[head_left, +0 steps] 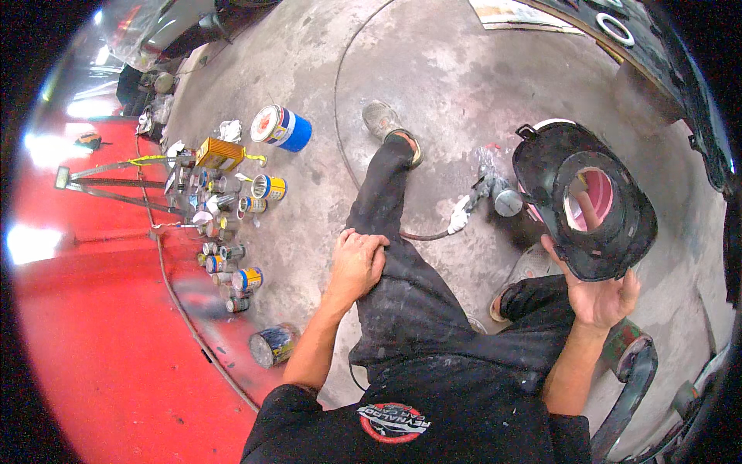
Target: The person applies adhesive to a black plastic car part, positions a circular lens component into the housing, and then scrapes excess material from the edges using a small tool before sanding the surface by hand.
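My right hand (599,298) grips the lower edge of a black plastic car part (537,162), a moulded shell with a large round opening and tabs on its rim. Through that opening show a pink surface and a stick-like shape; I cannot make out what they belong to. My left hand (359,263) lies over my left thigh, fingers resting on the dark trousers, with nothing held. Left of the black part, on the floor, is a spray gun (487,184) with a round grey end (508,203). White wrapping covers the hose joint beside it.
Several paint cans (247,279) and a yellow rectangular tin (219,154) stand by the red wall (116,332). A blue and white bucket (292,131) is farther out. An air hose (338,100) crosses the concrete floor. A dark panel with a white ring (614,29) is at far right.
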{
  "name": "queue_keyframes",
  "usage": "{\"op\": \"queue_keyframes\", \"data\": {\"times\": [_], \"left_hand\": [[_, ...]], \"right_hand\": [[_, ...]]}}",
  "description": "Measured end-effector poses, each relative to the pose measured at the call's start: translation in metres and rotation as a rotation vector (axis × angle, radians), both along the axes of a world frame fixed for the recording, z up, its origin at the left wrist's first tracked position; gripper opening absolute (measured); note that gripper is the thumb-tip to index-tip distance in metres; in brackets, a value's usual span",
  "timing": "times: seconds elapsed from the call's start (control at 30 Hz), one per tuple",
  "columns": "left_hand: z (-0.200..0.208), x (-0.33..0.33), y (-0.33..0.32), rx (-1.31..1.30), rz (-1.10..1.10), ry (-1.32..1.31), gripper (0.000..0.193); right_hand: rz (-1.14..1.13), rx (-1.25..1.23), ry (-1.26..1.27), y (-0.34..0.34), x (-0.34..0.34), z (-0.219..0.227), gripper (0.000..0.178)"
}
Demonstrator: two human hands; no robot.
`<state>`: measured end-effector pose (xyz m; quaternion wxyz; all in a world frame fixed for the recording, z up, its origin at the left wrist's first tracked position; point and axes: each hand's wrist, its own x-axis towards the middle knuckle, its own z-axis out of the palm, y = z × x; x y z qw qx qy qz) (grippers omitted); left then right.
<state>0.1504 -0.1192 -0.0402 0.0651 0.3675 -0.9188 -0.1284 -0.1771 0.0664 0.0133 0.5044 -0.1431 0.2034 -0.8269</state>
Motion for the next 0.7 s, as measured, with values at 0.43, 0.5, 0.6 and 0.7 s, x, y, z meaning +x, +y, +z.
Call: {"op": "queue_keyframes", "data": {"times": [0.43,0.5,0.6,0.7], "left_hand": [[-0.009,-0.039,0.002,0.018,0.171,0.105,0.018],[-0.006,-0.030,0.001,0.264,0.262,0.301,0.017],[0.005,-0.006,-0.004,0.409,0.382,0.495,0.018],[0.031,-0.003,-0.013,0.100,0.263,0.339,0.023]], "right_hand": [[-0.082,-0.040,-0.052,0.011,-0.006,-0.015,0.079],[-0.082,-0.038,-0.072,0.013,-0.006,-0.018,0.077],[-0.097,-0.038,-0.177,0.024,-0.011,-0.038,0.071],[-0.009,-0.118,-0.281,0.036,-0.027,-0.066,0.065]]}}
